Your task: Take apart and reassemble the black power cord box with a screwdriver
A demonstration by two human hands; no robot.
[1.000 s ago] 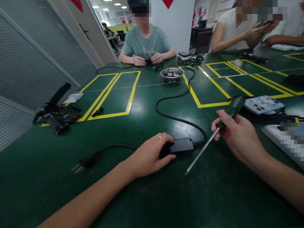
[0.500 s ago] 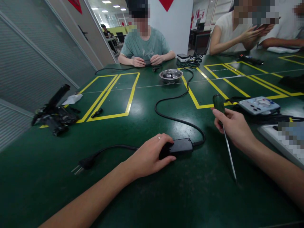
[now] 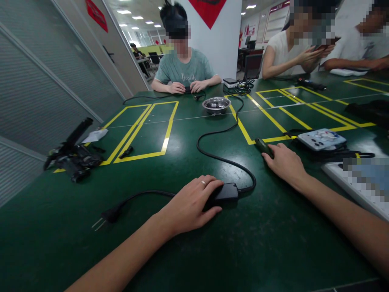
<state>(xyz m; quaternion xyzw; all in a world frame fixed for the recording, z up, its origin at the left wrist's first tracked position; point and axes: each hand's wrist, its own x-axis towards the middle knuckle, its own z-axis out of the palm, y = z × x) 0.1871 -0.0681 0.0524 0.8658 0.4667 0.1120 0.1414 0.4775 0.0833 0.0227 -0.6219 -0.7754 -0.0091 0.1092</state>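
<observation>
Under my left hand (image 3: 194,202) lies a black power adapter (image 3: 226,192), with fingers over its left end and the thumb along the near side. One of its cords runs left to a two-pin plug (image 3: 111,215). The other black cable (image 3: 223,160) curves away across the table from the adapter's right end. Farther right, my right hand (image 3: 284,162) is closed over a screwdriver with a dark green handle (image 3: 263,147), low at the tabletop. Hand and forearm hide the screwdriver's shaft.
A metal bowl (image 3: 216,106) with small parts stands mid-table on the green tabletop (image 3: 231,247). A phone (image 3: 322,139) and a white device (image 3: 352,182) lie right, black gear (image 3: 75,162) left. A co-worker (image 3: 185,69) sits opposite; other people sit far right.
My right hand has lowered the screwdriver to the table, turning it so the shaft no longer shows. The left hand stays on the adapter. The view has tilted up slightly.
</observation>
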